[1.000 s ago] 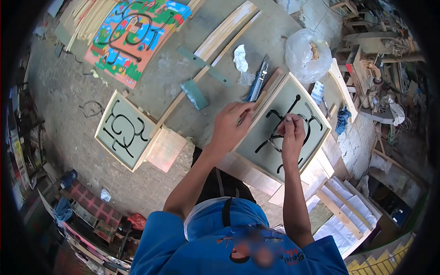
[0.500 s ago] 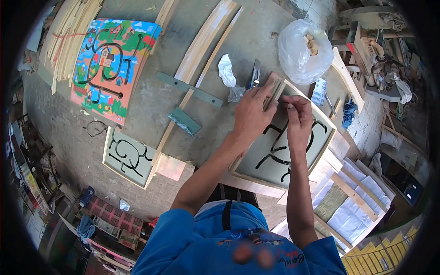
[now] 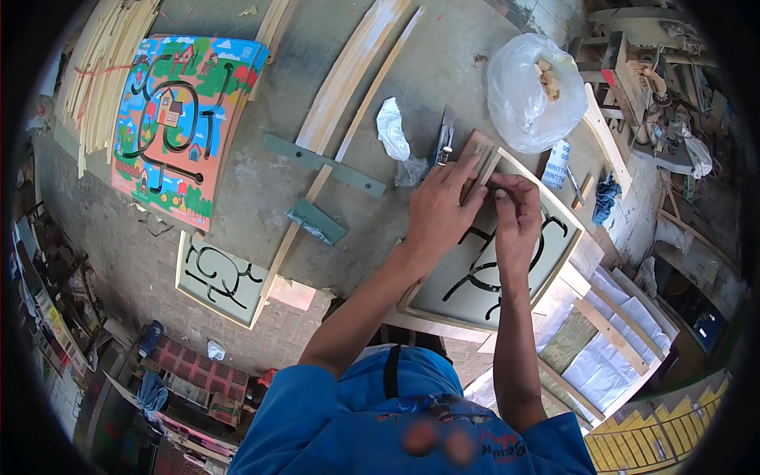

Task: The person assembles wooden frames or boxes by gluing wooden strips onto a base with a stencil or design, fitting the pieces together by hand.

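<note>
On the far edge of a framed grey board (image 3: 435, 294) with black curved grooves, my left hand (image 3: 443, 202) grips a small wooden block (image 3: 478, 147), its fingers wrapped over the block. My right hand (image 3: 516, 215) is just to the right, over the board, with thumb and fingertips pinched together near the frame's corner. Whatever is between those fingertips is too small to name. A utility knife (image 3: 445, 142) lies beside the block, left of it, near crumpled white paper (image 3: 392, 131).
A plastic bag (image 3: 534, 93) with wood pieces stands beyond the board. Wood strips (image 3: 352, 75), a green bar (image 3: 324, 165), a green block (image 3: 316, 221) and a colourful printed board (image 3: 186, 123) lie leftward. A smaller framed board (image 3: 219, 277) is at the lower left.
The view has shifted slightly. My right hand's fingers have closed in nearer to the frame and the block; my left hand keeps its hold on the block.
</note>
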Motion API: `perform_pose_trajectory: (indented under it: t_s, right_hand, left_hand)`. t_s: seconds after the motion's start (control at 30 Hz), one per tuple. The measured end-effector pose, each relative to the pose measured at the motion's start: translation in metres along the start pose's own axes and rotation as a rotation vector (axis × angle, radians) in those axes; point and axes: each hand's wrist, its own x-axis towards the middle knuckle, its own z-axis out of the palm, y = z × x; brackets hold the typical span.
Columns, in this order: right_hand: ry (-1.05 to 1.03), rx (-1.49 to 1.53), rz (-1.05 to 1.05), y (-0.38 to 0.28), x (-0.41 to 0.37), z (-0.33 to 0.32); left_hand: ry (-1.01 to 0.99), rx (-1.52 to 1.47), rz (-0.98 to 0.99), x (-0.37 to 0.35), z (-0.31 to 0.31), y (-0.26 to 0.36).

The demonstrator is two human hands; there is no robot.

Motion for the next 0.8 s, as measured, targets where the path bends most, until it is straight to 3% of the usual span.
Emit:
perform_pose_trajectory:
  t_s: [0.53,0.6,0.63,0.7,0.8]
  right_hand:
    - [-0.033,-0.118,-0.027,-0.005,0.005,-0.007]
    - [0.021,-0.440,-0.177,-0.015,0.013,-0.013]
    - [0.015,-0.444,-0.180,-0.021,0.022,-0.016]
    - [-0.157,-0.766,-0.544,-0.032,0.049,-0.024]
    - [-0.391,-0.851,-0.553,-0.043,0.082,-0.028]
  left_hand:
    - [0.029,-0.047,-0.022,-0.003,0.002,-0.002]
    - [0.045,-0.035,-0.010,-0.003,0.002,-0.004]
    - [0.054,-0.038,0.008,-0.003,0.003,-0.005]
    - [0.068,-0.045,0.020,-0.004,0.006,-0.007]
    - [0.071,-0.060,-0.015,-0.003,0.005,-0.006]
